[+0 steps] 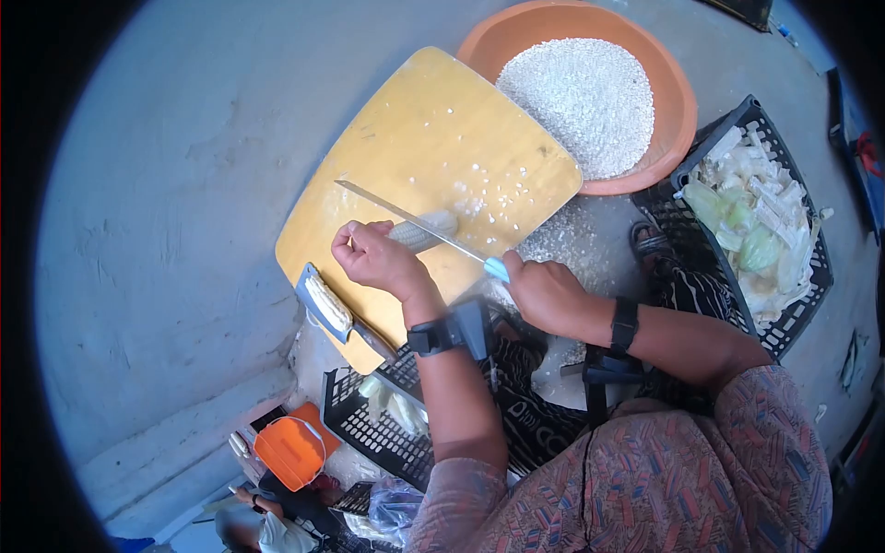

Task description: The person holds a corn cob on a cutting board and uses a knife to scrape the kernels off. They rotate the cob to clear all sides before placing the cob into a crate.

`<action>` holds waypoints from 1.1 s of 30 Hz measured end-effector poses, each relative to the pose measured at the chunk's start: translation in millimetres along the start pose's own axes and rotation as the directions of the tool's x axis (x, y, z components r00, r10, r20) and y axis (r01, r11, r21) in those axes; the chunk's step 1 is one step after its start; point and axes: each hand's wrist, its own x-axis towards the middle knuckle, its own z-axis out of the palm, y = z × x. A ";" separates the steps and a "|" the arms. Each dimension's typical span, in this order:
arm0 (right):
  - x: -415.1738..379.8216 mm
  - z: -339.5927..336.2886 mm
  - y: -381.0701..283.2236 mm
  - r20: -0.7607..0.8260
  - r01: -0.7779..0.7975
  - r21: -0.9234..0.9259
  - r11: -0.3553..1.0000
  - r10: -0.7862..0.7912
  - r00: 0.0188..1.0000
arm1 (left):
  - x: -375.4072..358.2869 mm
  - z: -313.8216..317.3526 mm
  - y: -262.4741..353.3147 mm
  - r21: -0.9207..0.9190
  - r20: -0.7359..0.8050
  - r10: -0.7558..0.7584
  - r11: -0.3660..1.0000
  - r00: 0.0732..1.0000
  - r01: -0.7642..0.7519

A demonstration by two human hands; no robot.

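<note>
My left hand (383, 261) has its fingers curled closed around the near end of a pale white corn cob (429, 229), which lies on a yellow tabletop (406, 120). The fingers partly hide that end. In my right hand (546, 293) is a knife (387, 205) with a light blue handle; its long thin blade passes across the cob, pointing to the upper left. Loose white kernels are scattered on the tabletop to the right of the cob. At the tabletop's lower left corner lies a cleaver (362, 334) with another cob (328, 304) on its blade.
A large orange basin (678, 101) full of white kernels stands beyond the tabletop. To the right, a black crate (811, 267) holds husks and stripped cobs. Another black crate (346, 405) with cobs stands below. An orange bucket (290, 452) and another person (281, 530) are at lower left.
</note>
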 end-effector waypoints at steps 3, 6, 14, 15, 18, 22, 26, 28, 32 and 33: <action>2.5 -4.7 -1.9 0.044 -0.024 -0.080 0.997 0.028 0.999 | -1.7 0.1 0.7 0.009 0.025 -0.007 1.000 1.000 0.007; 5.1 -4.2 -2.2 0.045 -0.035 -0.094 0.995 0.040 0.998 | -2.3 -0.3 2.3 0.018 0.040 -0.005 1.000 0.999 0.004; 25.4 3.7 -5.9 0.011 -0.046 0.008 0.999 0.046 0.999 | -9.4 -2.0 4.3 0.012 0.060 -0.011 1.000 0.998 0.011; 26.3 4.4 -4.9 0.014 -0.043 0.009 0.999 0.043 0.999 | -9.2 -3.2 4.2 0.001 0.064 -0.016 1.000 0.998 0.016; 27.3 3.2 -3.1 0.015 -0.024 -0.026 0.999 0.025 1.000 | -11.2 -3.3 2.1 -0.085 0.129 0.004 0.996 0.992 0.007; 24.3 -1.9 -2.2 0.031 -0.065 0.049 0.997 0.063 0.998 | -15.2 -1.9 -3.1 -0.241 0.309 0.003 0.967 0.951 0.076; 13.0 -0.1 0.7 0.073 -0.076 0.069 0.995 0.071 0.995 | -6.9 -7.0 -10.8 -0.126 0.322 0.070 0.992 0.944 -0.031; 7.6 -2.8 3.9 0.065 -0.056 0.055 0.997 0.052 0.997 | -5.8 -6.5 -8.5 -0.196 0.216 0.030 0.981 0.976 0.014; 11.5 -7.1 5.3 0.078 -0.053 0.062 0.997 0.048 0.996 | -3.6 -0.7 -11.1 -0.149 0.186 0.025 0.989 0.982 0.003; 14.4 -6.6 4.9 0.084 -0.079 0.070 0.994 0.073 0.994 | -1.7 0.5 -10.3 -0.152 0.172 0.000 0.988 0.985 0.026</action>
